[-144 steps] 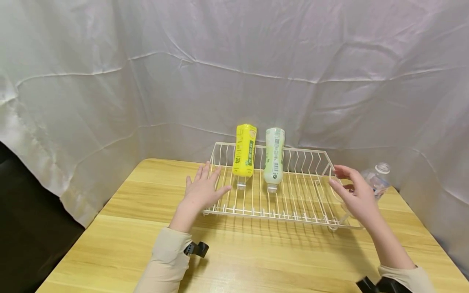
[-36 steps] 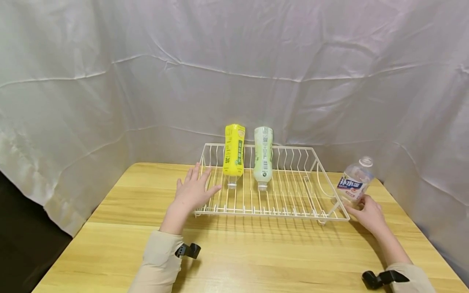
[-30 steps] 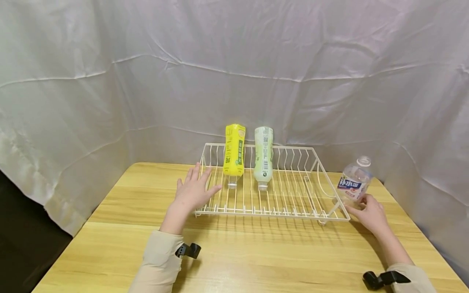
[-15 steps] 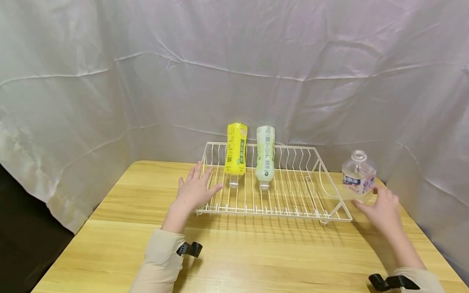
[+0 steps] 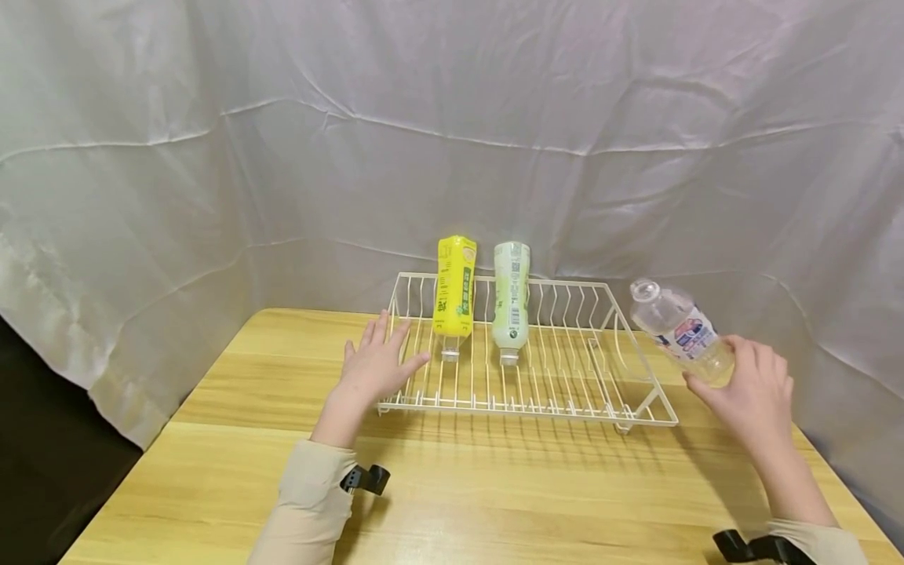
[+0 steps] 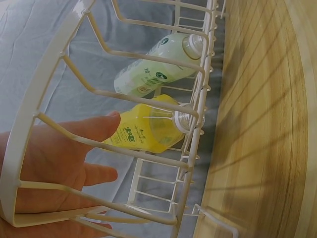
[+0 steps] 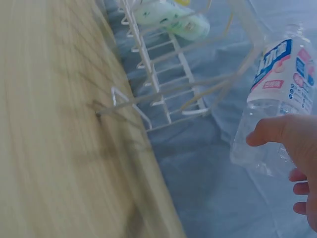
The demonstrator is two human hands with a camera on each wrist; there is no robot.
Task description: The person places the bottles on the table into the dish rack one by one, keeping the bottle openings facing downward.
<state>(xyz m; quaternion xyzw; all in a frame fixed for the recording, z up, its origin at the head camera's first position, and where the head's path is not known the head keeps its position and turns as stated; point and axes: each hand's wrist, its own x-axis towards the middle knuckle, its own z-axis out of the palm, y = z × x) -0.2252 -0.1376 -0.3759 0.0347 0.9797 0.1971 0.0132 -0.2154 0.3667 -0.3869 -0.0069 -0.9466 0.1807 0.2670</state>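
Note:
My right hand grips a clear plastic bottle near its base. The bottle is tilted, its mouth pointing up and left toward the rack's right end; its label is white with blue and pink, as the right wrist view shows. My left hand rests with fingers spread at the left end of a white wire dish rack. Two bottles lean upside down in the rack, necks down among the wires: a yellow bottle nearer my left hand and a pale green bottle to its right.
The rack stands on a wooden table toward the back. Grey fabric hangs behind and at both sides. Slots in the rack's right half hold no bottles. A dark area lies beyond the table's left edge.
The right hand has moved from the rack's right end to the clear bottle, lifted it and tipped its mouth leftward. The left hand stays at the rack; the two racked bottles have not moved.

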